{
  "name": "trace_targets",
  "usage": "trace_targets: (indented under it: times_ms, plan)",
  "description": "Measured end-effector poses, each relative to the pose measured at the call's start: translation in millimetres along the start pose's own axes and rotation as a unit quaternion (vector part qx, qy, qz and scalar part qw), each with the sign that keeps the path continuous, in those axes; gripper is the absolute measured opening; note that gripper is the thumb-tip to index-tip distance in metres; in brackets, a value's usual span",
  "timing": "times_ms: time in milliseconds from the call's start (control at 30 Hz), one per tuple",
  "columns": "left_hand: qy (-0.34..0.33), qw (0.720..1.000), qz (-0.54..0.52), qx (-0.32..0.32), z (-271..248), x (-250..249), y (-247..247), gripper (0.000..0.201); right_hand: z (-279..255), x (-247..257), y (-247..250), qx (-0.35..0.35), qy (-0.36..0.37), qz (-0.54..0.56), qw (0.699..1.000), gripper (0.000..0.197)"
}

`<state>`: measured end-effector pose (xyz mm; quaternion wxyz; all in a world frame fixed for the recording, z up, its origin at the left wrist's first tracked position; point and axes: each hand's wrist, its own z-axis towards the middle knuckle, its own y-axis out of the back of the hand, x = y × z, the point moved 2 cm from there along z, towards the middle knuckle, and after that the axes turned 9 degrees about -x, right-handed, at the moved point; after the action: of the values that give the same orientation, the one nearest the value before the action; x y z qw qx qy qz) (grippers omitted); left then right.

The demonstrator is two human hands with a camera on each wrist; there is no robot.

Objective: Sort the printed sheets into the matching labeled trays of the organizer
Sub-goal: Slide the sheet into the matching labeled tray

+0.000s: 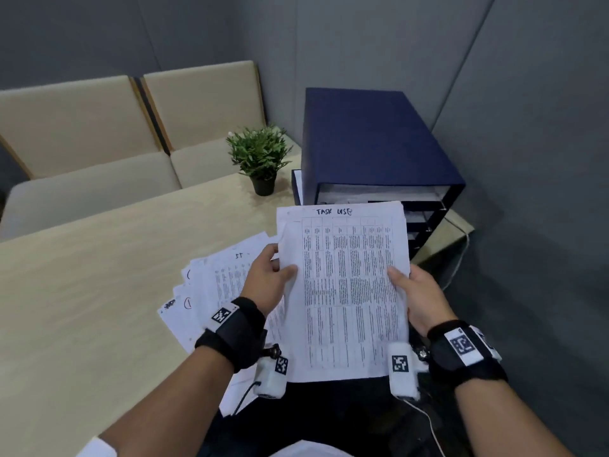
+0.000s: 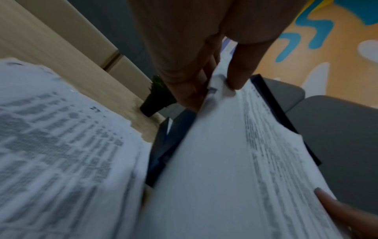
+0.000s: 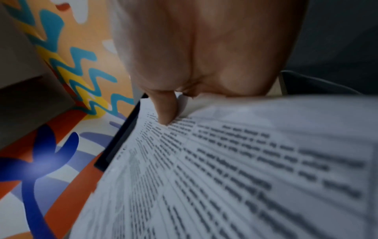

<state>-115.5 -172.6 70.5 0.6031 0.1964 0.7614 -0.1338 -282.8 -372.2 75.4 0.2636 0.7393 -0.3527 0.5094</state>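
I hold a printed sheet (image 1: 346,291) with a table and the handwritten heading "TASK LIST" up in front of me. My left hand (image 1: 270,278) pinches its left edge, thumb on top, as the left wrist view confirms on the sheet (image 2: 225,153). My right hand (image 1: 418,298) grips the right edge, thumb (image 3: 166,111) pressed on the print. A fanned pile of more printed sheets (image 1: 211,285) lies on the table under my left hand. The dark blue tray organizer (image 1: 372,143) stands just beyond the held sheet, its open fronts facing right.
A small potted plant (image 1: 260,156) stands on the light wooden table (image 1: 99,275) left of the organizer. Beige cushioned seats (image 1: 99,127) line the far side. Grey walls close in behind and to the right.
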Motion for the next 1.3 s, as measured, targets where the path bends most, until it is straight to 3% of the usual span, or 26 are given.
trace_targets:
  times_ms: [167, 400, 700, 1033, 1167, 1300]
  plan:
    - [0.005, 1.0, -0.017, 0.018, -1, -15, -46, 0.035, 17, 21, 38, -0.036, -0.007, 0.024, 0.999, 0.026]
    - [-0.003, 1.0, 0.008, 0.022, -6, -18, -74, 0.038, 34, 42, 57, -0.042, -0.013, 0.052, 0.998, 0.018]
    - [-0.037, 0.994, -0.032, -0.094, 12, -42, -90, 0.035, 44, 55, 63, 0.058, -0.009, 0.041, 0.997, 0.024]
    - [-0.002, 0.998, -0.04, -0.055, 8, -35, -100, 0.049, 70, 77, 48, -0.03, 0.017, 0.064, 0.997, 0.015]
    - [-0.018, 0.994, -0.059, -0.091, 15, -39, -105, 0.047, 74, 75, 50, 0.014, 0.004, 0.078, 0.997, 0.017]
    - [-0.044, 0.989, -0.051, -0.131, 24, -46, -110, 0.049, 71, 68, 60, 0.113, -0.037, -0.002, 0.993, 0.019]
